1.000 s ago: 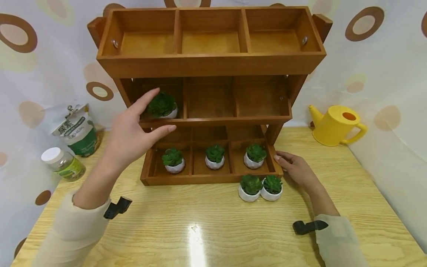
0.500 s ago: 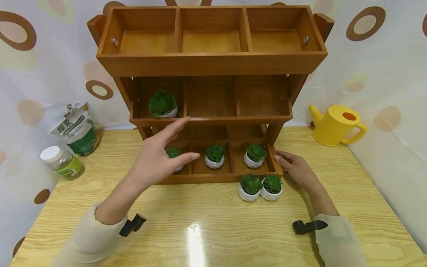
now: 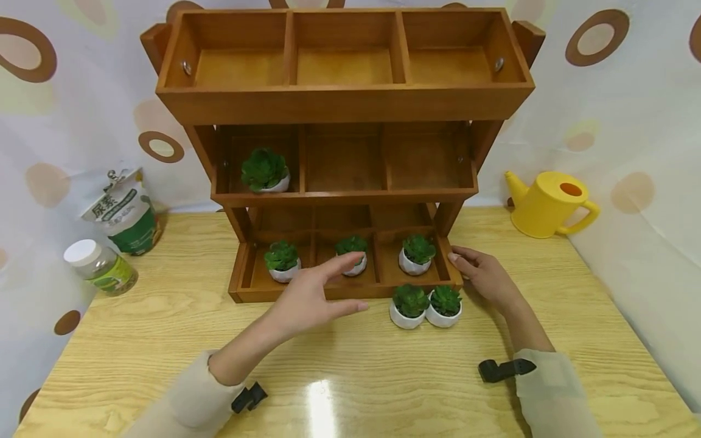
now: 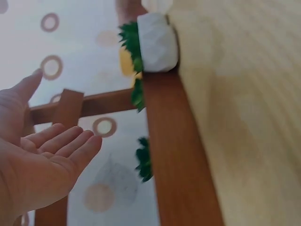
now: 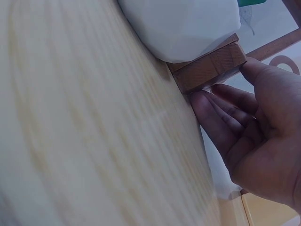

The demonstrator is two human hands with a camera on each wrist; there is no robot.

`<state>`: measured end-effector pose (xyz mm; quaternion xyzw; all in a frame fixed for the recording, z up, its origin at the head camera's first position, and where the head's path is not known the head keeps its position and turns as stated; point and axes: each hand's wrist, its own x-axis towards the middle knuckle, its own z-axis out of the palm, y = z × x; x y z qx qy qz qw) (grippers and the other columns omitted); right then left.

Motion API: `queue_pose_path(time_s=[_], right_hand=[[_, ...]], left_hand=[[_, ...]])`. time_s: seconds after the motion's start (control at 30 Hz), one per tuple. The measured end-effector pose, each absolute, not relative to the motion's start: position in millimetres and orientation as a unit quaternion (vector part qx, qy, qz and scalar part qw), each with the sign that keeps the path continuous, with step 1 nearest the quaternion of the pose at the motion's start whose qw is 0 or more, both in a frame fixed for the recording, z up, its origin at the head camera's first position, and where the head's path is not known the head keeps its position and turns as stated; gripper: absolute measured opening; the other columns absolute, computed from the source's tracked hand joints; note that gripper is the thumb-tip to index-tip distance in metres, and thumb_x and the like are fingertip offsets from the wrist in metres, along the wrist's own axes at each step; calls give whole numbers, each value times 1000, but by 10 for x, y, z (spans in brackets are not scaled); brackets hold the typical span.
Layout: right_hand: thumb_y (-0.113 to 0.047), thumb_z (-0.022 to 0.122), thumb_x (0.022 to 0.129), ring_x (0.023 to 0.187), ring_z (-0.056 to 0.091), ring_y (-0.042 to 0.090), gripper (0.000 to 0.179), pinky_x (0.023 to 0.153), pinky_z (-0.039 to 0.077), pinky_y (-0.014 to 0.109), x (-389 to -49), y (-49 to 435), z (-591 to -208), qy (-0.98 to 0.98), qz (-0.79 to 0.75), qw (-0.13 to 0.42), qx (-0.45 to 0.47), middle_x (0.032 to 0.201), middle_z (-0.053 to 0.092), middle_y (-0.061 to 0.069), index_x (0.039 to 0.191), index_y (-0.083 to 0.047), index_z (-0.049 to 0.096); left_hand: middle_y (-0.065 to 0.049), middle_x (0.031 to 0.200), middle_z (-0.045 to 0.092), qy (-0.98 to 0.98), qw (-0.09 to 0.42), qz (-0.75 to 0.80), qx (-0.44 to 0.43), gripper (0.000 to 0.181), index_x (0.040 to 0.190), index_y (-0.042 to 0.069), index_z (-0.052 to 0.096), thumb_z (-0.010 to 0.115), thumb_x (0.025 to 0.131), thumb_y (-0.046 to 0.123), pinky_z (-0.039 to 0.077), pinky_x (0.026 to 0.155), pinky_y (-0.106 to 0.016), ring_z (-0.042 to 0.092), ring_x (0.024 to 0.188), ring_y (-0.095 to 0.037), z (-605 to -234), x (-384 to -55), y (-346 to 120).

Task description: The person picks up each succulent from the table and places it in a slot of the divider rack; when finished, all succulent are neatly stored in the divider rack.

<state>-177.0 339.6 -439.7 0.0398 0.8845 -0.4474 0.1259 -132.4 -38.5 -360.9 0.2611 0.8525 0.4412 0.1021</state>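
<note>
Head view: shelf [image 3: 345,104], long axis crosswise.

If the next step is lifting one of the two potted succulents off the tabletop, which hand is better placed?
Probably the left hand: it holds nothing, and its fingers point toward those potted succulents. The right hand is also close, but grips the wooden rack low down.

A white-lidded jar [image 3: 103,267] sits on the table [image 3: 137,328], with a green-and-white bag [image 3: 129,220] just behind it. Well off to the jar's right stands a yellow watering can [image 3: 542,210].
</note>
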Motion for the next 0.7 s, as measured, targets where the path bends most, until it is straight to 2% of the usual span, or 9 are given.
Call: queue_pose_path(time_s=[0.13, 0.3, 0.43, 0.7], right_hand=[[-62, 43, 103, 144, 43, 42, 77, 116, 36, 59, -1772, 3393, -4389, 885, -445, 127, 43, 155, 45, 23, 159, -9, 34], [-61, 43, 103, 143, 45, 41, 77, 116, 37, 58, -1769, 3392, -4385, 883, -450, 127, 44, 154, 47, 23, 159, -9, 34], [-61, 43, 103, 141, 48, 40, 77, 115, 38, 57, -1763, 3392, -4384, 881, -453, 128, 45, 153, 48, 23, 159, -10, 33], [-61, 42, 103, 137, 53, 38, 77, 113, 42, 56, -1764, 3397, -4392, 881, -453, 125, 45, 149, 53, 22, 159, -10, 34]], left_hand=[[9, 154, 50, 848, 136, 438, 265, 77, 154, 32, 44, 80, 87, 42, 43, 115, -49, 50, 141, -22, -3720, -1312, -284], [7, 152, 54, 836, 169, 441, 280, 72, 152, 33, 47, 78, 88, 45, 45, 114, -42, 54, 138, -20, -3831, -1292, -170], [7, 151, 55, 837, 198, 415, 296, 72, 152, 30, 48, 77, 88, 49, 48, 110, -38, 57, 135, -18, -3905, -1275, -82], [4, 151, 55, 863, 208, 342, 307, 78, 154, 27, 44, 75, 88, 54, 49, 109, -41, 57, 134, -18, -4027, -1282, 34]])
